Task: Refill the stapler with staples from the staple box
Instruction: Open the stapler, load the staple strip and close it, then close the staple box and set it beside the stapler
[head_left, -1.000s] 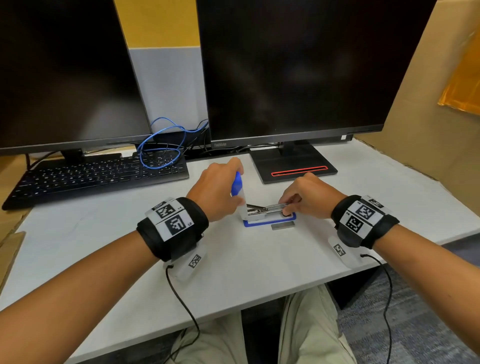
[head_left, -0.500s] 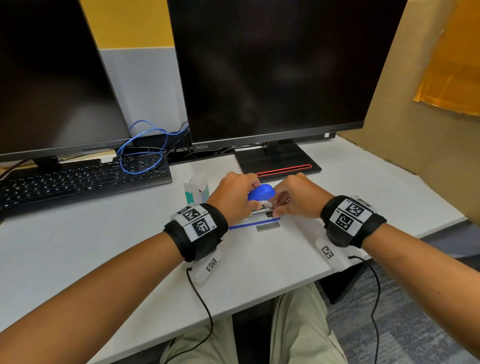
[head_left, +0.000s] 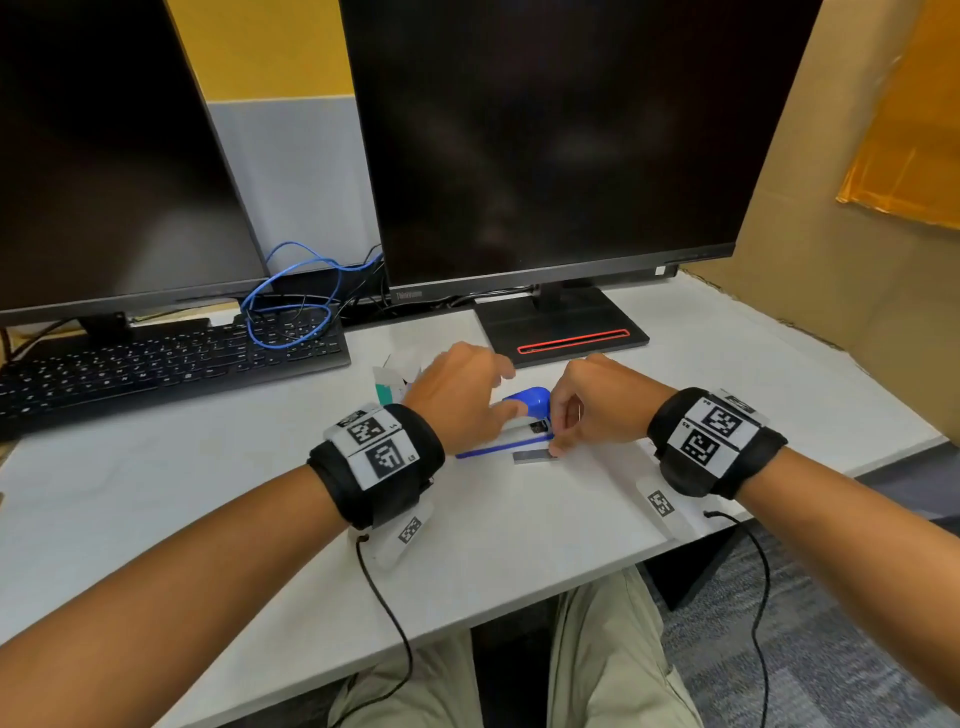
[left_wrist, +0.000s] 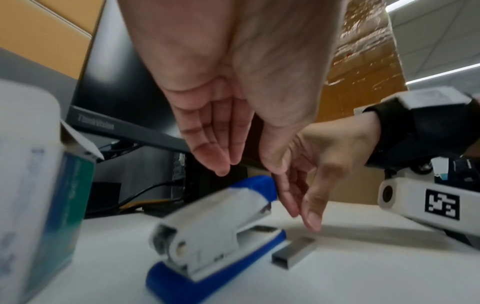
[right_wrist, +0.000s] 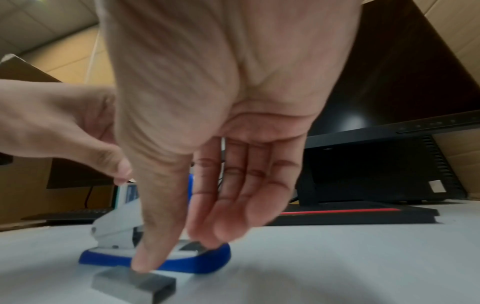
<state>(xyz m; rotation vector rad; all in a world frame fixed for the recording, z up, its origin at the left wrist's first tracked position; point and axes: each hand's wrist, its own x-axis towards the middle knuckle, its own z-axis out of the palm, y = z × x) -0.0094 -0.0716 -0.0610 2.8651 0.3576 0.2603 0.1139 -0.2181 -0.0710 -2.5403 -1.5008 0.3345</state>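
Pale and smooth, the tabletop (head_left: 519, 525) carries everything in front of two dark monitors. Above it the left hand (left_wrist: 221, 98) hangs with straight, relaxed fingers, holding nothing. The right hand (right_wrist: 221, 123) also has loose, extended fingers, its thumb tip touching a grey metallic strip of staples (right_wrist: 133, 282). Just behind that strip lies the stapler (left_wrist: 215, 230), closed: a matte white plastic body, blue rounded nose and flat blue base. Left of it stands the staple box (left_wrist: 39, 185), white-and-teal card, flap open.
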